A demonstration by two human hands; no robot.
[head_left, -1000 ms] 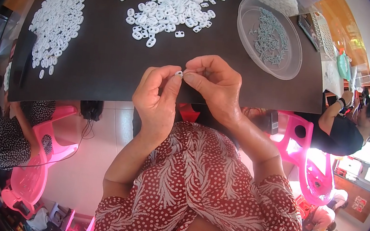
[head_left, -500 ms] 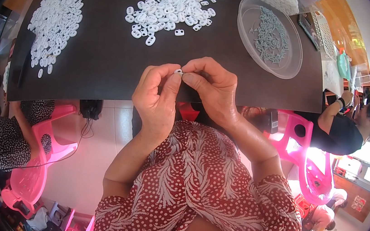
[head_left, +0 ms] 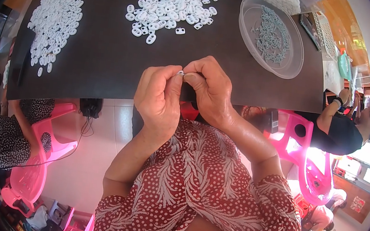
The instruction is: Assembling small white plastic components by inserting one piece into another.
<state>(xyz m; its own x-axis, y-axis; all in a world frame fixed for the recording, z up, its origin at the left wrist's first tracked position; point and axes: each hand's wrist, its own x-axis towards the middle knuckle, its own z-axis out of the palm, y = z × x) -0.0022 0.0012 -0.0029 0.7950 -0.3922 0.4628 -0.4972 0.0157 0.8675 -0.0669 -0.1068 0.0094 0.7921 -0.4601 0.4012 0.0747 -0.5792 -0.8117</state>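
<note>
Just over the near part of the dark table (head_left: 109,61), my left hand (head_left: 159,99) pinches a small white plastic piece (head_left: 181,72) between thumb and forefinger. My right hand (head_left: 213,91) meets it there, thumb and forefinger pressed together at the piece's right side. Whatever the right fingers hold is too small and covered to make out. Beyond my hands spreads a heap of white oval two-holed plastic pieces (head_left: 171,11). A second heap of similar white pieces (head_left: 56,21) lies at the left. Small grey screws (head_left: 271,38) fill part of a round clear tub (head_left: 294,72) at the right.
A phone (head_left: 310,31) and a white perforated basket (head_left: 325,35) are at the table's right end. Pink chairs (head_left: 295,132) stand on both sides. One person (head_left: 343,124) sits at the right, another person (head_left: 13,137) at the left.
Both hands stay together at the white piece. They have shifted very slightly, and the piece is turned and more covered by the fingers.
</note>
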